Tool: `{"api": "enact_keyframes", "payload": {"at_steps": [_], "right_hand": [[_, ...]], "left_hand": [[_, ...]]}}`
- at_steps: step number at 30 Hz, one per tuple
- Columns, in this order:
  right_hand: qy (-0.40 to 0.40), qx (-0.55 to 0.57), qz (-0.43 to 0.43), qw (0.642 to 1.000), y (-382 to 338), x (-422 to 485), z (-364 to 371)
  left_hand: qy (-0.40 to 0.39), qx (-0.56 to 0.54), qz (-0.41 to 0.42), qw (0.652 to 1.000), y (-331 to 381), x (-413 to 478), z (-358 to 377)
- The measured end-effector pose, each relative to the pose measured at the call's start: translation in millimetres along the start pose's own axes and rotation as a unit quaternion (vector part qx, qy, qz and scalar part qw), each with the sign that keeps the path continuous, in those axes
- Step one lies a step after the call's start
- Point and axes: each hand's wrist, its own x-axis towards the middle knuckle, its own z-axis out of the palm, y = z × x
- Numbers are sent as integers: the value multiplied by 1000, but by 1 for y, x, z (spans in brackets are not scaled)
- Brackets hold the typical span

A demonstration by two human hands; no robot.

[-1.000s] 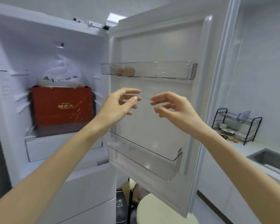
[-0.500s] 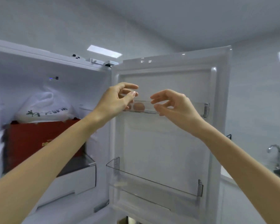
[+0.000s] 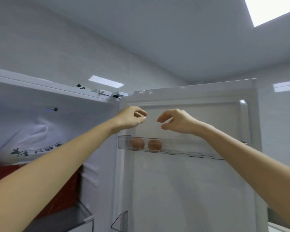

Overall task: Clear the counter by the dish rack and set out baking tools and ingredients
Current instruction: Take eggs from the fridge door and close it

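Pale kitchen walls frame an open fridge [image 3: 74, 114], both arms stretched toward its door shelf [image 3: 179, 148].
Left hand [image 3: 131, 117] and right hand [image 3: 176, 121], fingers loosely curled, grip nothing above two brown eggs [image 3: 137, 143] blurred behind the clear shelf front. Forearms hide the shelf's right end and most of a red box [image 3: 67, 196] under a white bag [image 3: 32, 144].

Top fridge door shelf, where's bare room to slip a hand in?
The clear plastic door shelf is bare from the right-hand brown egg rightward to where the right forearm covers it. Its left end is crowded: two eggs close together, the other brown egg near the end wall.
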Motion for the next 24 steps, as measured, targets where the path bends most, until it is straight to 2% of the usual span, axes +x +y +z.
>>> {"api": "enact_keyframes", "payload": {"at_steps": [2,5,8,12,15,18,24], "right_hand": [[-47,-5,14,999,8,19,6],[-146,8,43,988,17,38,19],[-226,0,50,973,23,50,29],[-277,13,47,960,25,57,35],[-315,5,65,947,26,60,38],[-307,8,71,949,26,59,41],[-279,5,65,958,28,56,43]], "left_hand": [[-43,27,-6,999,-11,19,0],[-182,32,-43,982,-28,39,1],[-281,73,-66,954,-45,56,5],[-402,89,-104,905,-55,69,9],[-424,108,-117,892,-58,76,11],[-421,126,-116,891,-58,80,15],[-371,130,-102,914,-61,78,22]]}}
